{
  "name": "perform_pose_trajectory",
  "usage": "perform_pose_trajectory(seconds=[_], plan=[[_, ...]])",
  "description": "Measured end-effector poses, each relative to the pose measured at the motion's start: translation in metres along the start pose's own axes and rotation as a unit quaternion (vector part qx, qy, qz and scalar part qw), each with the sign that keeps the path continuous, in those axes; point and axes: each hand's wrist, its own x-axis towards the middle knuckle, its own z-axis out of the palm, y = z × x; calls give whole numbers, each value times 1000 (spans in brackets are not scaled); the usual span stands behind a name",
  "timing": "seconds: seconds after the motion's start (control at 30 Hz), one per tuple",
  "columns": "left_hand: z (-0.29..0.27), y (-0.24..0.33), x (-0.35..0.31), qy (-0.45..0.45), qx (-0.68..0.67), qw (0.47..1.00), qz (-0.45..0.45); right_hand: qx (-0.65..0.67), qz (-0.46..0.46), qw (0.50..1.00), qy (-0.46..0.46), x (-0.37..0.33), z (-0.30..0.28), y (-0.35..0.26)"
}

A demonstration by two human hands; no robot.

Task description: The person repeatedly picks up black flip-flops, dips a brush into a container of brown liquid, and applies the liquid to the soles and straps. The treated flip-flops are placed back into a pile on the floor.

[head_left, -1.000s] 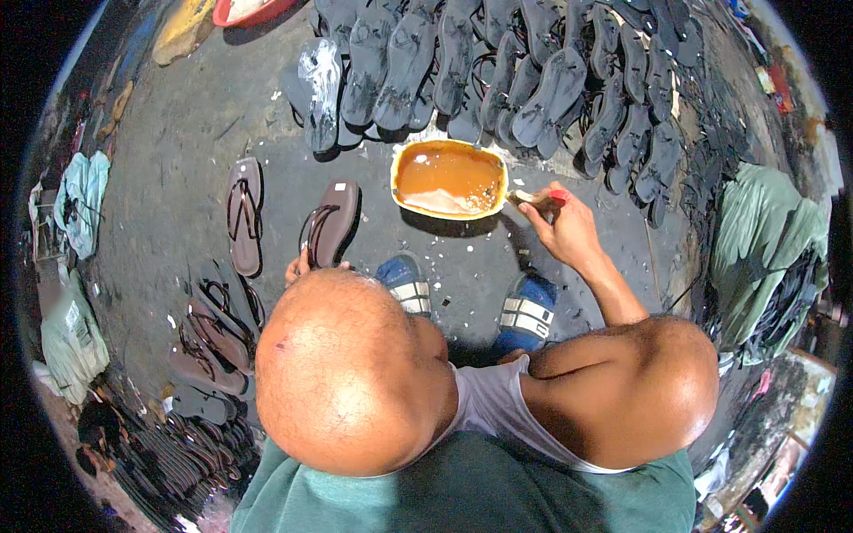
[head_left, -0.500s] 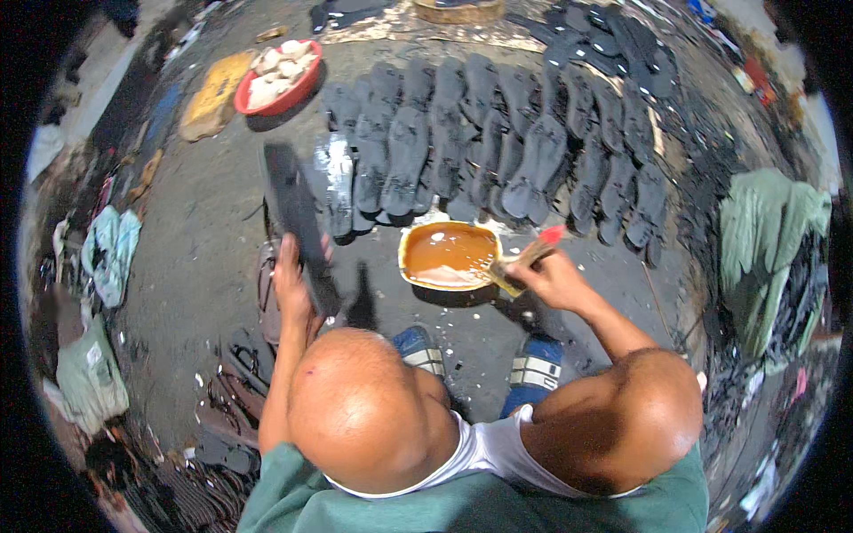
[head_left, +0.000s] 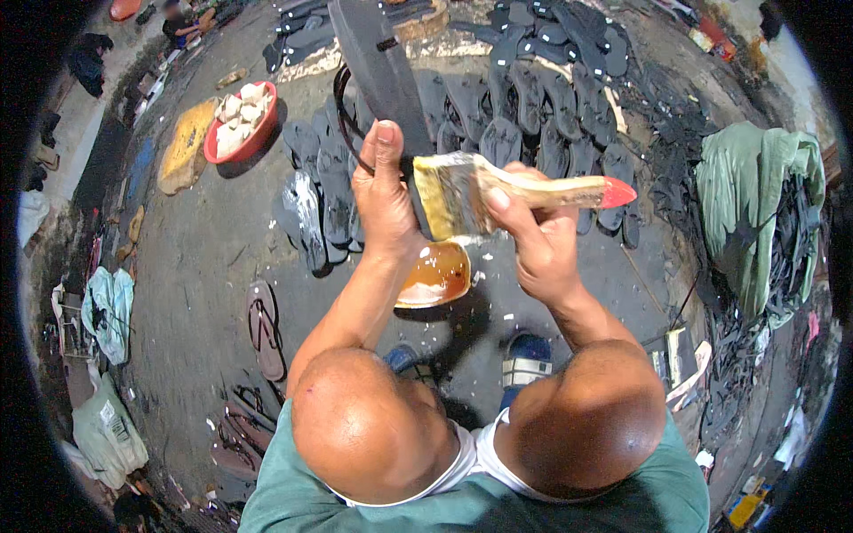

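Observation:
My left hand (head_left: 384, 191) grips a dark sandal sole (head_left: 378, 62) and holds it up, tilted away from me. My right hand (head_left: 533, 235) holds a wide paintbrush (head_left: 498, 188) with a wooden handle and red tip; its bristles press against the lower part of the sole. Below both hands an orange bowl of amber glue (head_left: 437, 275) sits on the ground. My two bare knees fill the lower middle, with blue slippers (head_left: 526, 358) on my feet.
Rows of dark soles (head_left: 524, 107) lie spread on the ground ahead. A red bowl with pale blocks (head_left: 240, 120) stands at the far left. Brown sandals (head_left: 265, 327) lie to my left. A green cloth (head_left: 751, 209) is heaped at right, over dark scraps.
My left hand lifted the dark sole from beside the bowl up in front of me. My right hand brought the brush from the glue bowl up onto the sole.

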Motion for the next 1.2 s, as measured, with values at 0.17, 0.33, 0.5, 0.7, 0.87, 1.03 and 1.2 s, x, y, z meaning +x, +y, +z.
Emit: perform_pose_trajectory(seconds=[0.17,0.33,0.5,0.7,0.87,1.03,1.2], plan=[[9,6,-14,-43,-5,999,4,-143,-30,988,53,10,-21,28],[16,19,-23,-66,-105,989,-76,-223,-223,949,-1,17,-15,3],[3,23,-20,-13,-44,998,-36,-227,-85,957,-163,-1,-16,12],[-7,19,-19,-21,-35,998,-39,8,-88,985,-147,-15,-19,7],[4,7,-32,-72,-9,997,27,-14,-148,987,55,7,-7,-16],[3,1,-48,-128,167,976,46,-269,-284,918,63,58,2,-24],[2,2,-43,-140,62,988,-13,-204,-138,968,49,46,6,-28]])
